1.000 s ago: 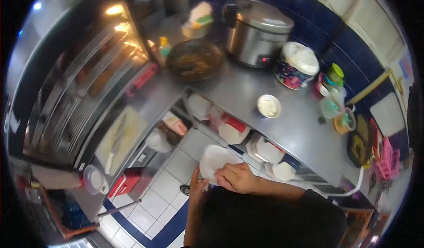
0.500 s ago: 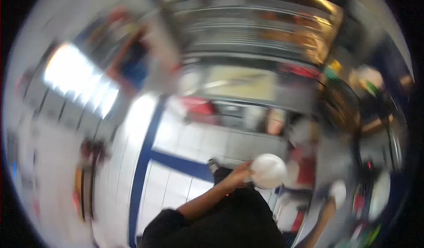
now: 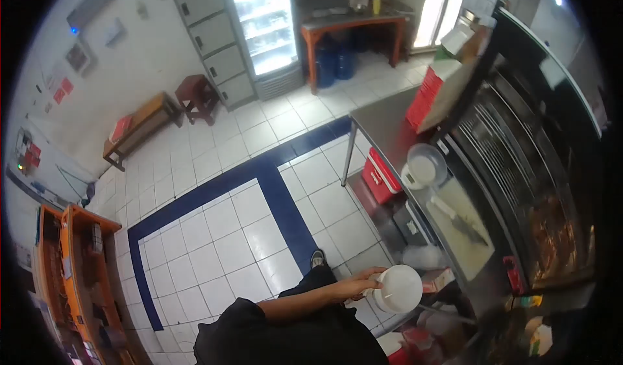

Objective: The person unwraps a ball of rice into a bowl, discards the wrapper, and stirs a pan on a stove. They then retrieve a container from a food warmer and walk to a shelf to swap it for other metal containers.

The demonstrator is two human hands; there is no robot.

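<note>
off the long aisle-side edge of the steel counter (image 3: 383,115), low, above the lower shelf level: white bowl (image 3: 401,289), tilted, pale opening toward the camera. left hand (image 3: 357,286) has it by the side nearest the wrist, fingers closed at the rim in a pinch (thumb placement hard to read; cannot tell if one bowl or several nested). dark sleeve (image 3: 237,326) behind the forearm; shoe (image 3: 317,259) on the tiles near the hand.

on the counter: cutting board (image 3: 468,251) lengthwise between the long edge and the glass-fronted case (image 3: 496,138). knife (image 3: 462,224) flat on it, pale handle toward the far end. clear round tub (image 3: 436,159) just beyond the board. red carton (image 3: 425,99) upright near the far end. red box (image 3: 379,176) below the long edge, near the far corner.
</note>
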